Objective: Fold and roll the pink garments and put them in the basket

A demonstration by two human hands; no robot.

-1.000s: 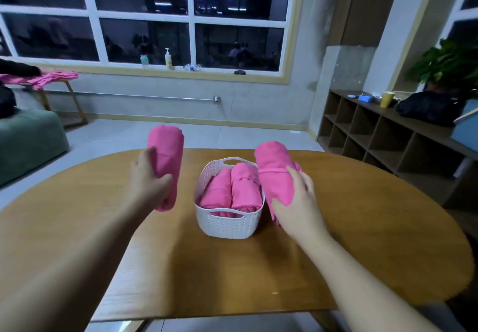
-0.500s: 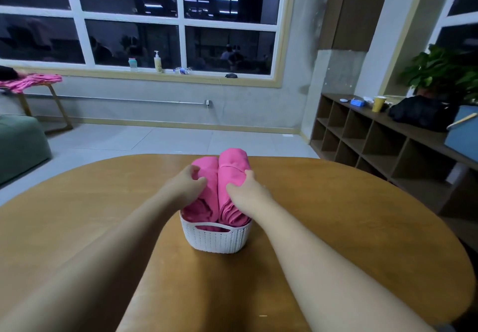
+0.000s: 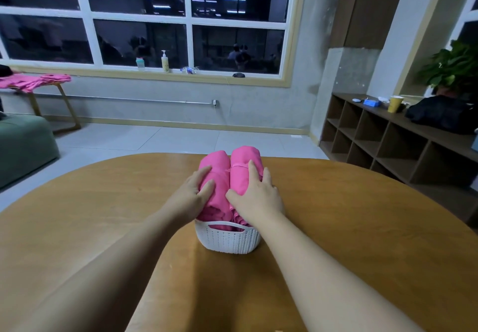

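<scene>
Both our hands press flat-fingered, gripping nothing: left hand (image 3: 192, 193) and right hand (image 3: 256, 195) on the rolled pink garments (image 3: 219, 176) atop the white perforated plastic basket (image 3: 227, 238) at twelve o'clock; we should push evenly.

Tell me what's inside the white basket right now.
Two pink rolled garments, one on the left and one on the right, fill the white basket and stick out past its far rim, with a hand resting on each. Anything beneath them is covered.
</scene>
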